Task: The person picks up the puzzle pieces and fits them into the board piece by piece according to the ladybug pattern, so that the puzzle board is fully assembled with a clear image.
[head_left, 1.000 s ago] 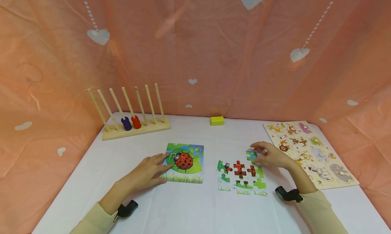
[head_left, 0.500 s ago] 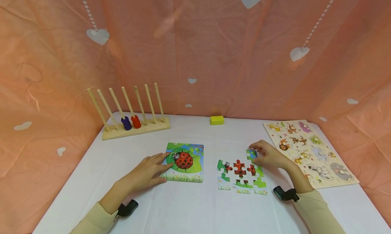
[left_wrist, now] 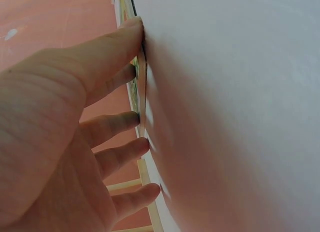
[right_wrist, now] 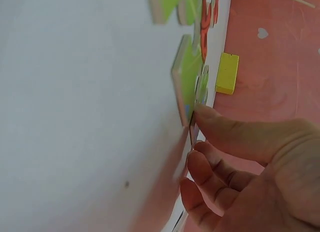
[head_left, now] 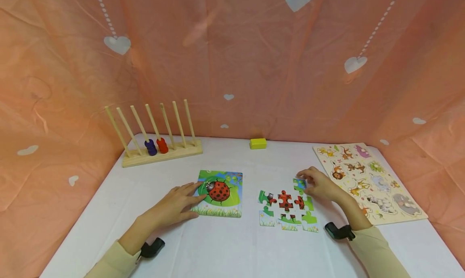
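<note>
A square ladybug picture board (head_left: 225, 210) lies on the white table, left of centre. My left hand (head_left: 172, 207) rests on its left edge with spread, fairly straight fingers; the left wrist view shows the thumb (left_wrist: 117, 42) against the board's edge. To the right lie jigsaw pieces of the same picture, set out slightly apart, including a red body piece (head_left: 285, 201). At their top right corner, my right hand (head_left: 321, 186) pinches a blue-and-green puzzle piece (head_left: 299, 184) between thumb and fingers. The right wrist view shows a green piece (right_wrist: 186, 79) beside the thumb, while the pinched piece is mostly hidden.
A wooden peg rack (head_left: 174, 152) with purple and red beads stands at the back left. A yellow block (head_left: 258, 143) sits at the back middle. An animal picture board (head_left: 386, 220) lies at the right, under my right forearm. A pink curtain (head_left: 232, 68) encloses the table.
My right hand has shifted slightly left and its thumb and fingers have come in on the blue-and-green puzzle piece. The left hand and the ladybug board stay in place.
</note>
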`<state>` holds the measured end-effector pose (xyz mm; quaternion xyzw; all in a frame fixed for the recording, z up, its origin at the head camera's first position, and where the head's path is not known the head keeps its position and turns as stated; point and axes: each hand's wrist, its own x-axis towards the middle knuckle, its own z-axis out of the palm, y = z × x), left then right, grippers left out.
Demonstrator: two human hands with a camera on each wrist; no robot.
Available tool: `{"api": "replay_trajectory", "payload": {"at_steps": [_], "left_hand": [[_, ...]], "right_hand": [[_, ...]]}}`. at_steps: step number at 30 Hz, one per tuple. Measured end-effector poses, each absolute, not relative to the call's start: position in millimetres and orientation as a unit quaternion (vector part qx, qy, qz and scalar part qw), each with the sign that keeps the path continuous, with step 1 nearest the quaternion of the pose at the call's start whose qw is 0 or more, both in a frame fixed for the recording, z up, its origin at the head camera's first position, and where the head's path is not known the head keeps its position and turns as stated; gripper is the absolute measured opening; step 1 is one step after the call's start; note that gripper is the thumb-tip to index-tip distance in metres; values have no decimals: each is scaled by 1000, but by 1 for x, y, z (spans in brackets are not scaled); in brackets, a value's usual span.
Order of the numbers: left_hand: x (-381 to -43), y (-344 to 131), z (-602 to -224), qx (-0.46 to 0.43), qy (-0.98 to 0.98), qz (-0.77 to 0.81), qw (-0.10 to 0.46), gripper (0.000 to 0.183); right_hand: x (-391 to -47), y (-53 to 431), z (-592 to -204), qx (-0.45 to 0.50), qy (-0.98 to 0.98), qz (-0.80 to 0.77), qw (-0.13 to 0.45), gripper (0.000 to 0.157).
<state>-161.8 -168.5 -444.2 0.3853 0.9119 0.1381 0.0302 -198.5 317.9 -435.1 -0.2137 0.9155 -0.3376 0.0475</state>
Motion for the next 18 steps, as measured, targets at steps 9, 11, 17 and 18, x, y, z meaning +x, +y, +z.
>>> {"api": "replay_trajectory", "payload": {"at_steps": [9, 11, 17, 18], "left_hand": [[-162, -168, -444, 388, 912, 134, 26, 55], [-162, -168, -444, 388, 912, 133, 25, 55], [-162, -169, -445, 386, 912, 133, 26, 54], [-162, -169, -445, 386, 912, 134, 27, 54]], "right_hand": [[-198, 316, -434, -210, 916, -338, 54, 43], [-198, 315, -434, -210, 917, -336, 53, 42], [-198, 315, -434, -212, 922, -322, 44, 42], [-198, 315, -434, -211, 923, -319, 44, 43]]}}
